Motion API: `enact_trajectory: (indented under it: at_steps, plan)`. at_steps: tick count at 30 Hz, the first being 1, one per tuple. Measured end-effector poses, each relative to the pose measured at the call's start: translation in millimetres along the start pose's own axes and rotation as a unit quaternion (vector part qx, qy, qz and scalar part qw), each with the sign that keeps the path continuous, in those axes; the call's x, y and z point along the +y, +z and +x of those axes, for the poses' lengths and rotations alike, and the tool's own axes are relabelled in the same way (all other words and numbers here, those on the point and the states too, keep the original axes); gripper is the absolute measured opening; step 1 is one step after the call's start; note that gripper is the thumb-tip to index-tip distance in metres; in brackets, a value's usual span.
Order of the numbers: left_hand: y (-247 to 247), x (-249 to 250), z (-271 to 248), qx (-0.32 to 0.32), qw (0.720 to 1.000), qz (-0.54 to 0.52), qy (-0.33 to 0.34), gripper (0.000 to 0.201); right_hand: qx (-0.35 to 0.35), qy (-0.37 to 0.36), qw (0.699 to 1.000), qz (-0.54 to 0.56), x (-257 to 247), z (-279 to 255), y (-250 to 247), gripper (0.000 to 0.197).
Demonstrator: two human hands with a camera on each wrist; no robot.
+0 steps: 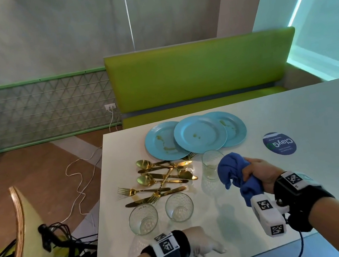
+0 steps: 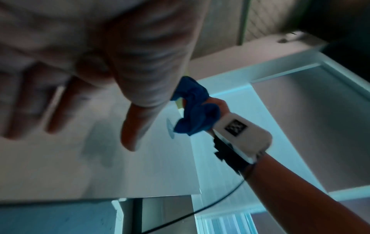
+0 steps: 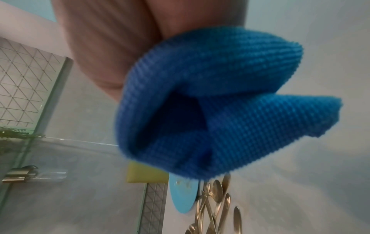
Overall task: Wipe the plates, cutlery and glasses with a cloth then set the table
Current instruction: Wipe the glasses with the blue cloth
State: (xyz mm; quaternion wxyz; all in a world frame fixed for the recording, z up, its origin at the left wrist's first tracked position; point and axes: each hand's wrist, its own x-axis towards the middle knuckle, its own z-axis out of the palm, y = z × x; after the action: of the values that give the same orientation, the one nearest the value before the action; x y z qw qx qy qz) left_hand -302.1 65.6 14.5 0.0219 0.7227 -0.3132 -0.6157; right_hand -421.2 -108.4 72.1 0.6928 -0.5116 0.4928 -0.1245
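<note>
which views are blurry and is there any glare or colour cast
Head view: mostly sharp, edges bowed by the wide lens, teal light washing the table. Left wrist view: dim, left hand blurred. Right wrist view: blue cloth close and soft, cutlery behind it blurred.

Three blue plates (image 1: 200, 134), three glasses (image 1: 179, 207), one blue cloth (image 1: 234, 168).

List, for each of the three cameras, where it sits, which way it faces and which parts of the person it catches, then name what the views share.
Head: worn on the head, facing forward and down at the table; both forearms show.
Left wrist: looks along the left hand over the tabletop; right forearm shows.
Right wrist: looks along the right hand.
Shared: all three show the blue cloth.
</note>
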Motion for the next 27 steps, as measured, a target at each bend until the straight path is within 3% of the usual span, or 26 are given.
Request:
enact_trajectory:
  at_steps: [3,5,7,10,13,18,20,22,24,26,27]
  plan:
    - [-6.4,35.5,4.2,0.107,0.989,0.025,0.096,0.046,0.013,-0.007,1.000,0.003,-6.6,2.8,-8.3,0.042]
    - [-18.4,61.7,13.0,0.201,0.969,-0.052,0.134,0.072,0.023,-0.008,1.000,0.013,-10.3,5.3,-15.1,0.043]
    - [-36.9,81.7,36.6,0.285,0.943,-0.115,0.126,0.091,0.030,-0.011,0.999,0.022,-14.0,6.3,-22.4,0.044]
    - [-59.4,95.3,81.1,0.348,0.929,-0.111,0.058,0.085,0.020,-0.021,0.998,0.050,-18.3,6.3,-36.1,0.043]
    - [-66.7,94.5,129.4,0.369,0.916,-0.150,0.040,0.091,0.003,-0.018,0.995,0.095,-20.0,7.0,-51.5,0.037]
    - [-53.5,110.3,137.1,0.378,0.865,-0.299,0.142,0.104,-0.082,0.010,0.976,0.204,-14.3,11.4,-74.5,0.074]
    - [-51.0,114.5,138.0,0.384,0.849,-0.330,0.154,0.098,-0.099,-0.013,0.973,0.208,-10.3,12.9,-79.4,0.073]
    - [-51.6,119.0,136.3,0.395,0.847,-0.322,0.153,0.094,-0.060,-0.015,0.980,0.191,-7.5,13.3,-80.9,0.052]
    - [-51.7,123.0,132.2,0.396,0.871,-0.245,0.157,0.086,0.012,-0.043,0.989,0.143,-6.2,12.9,-79.9,0.016]
    - [-48.3,128.9,121.5,0.385,0.893,-0.132,0.190,0.081,0.035,-0.087,0.995,0.031,-7.6,12.6,-76.6,0.021]
    - [-45.7,132.5,114.5,0.363,0.901,-0.103,0.214,0.086,0.053,-0.115,0.989,-0.077,-10.9,10.9,-73.1,0.023]
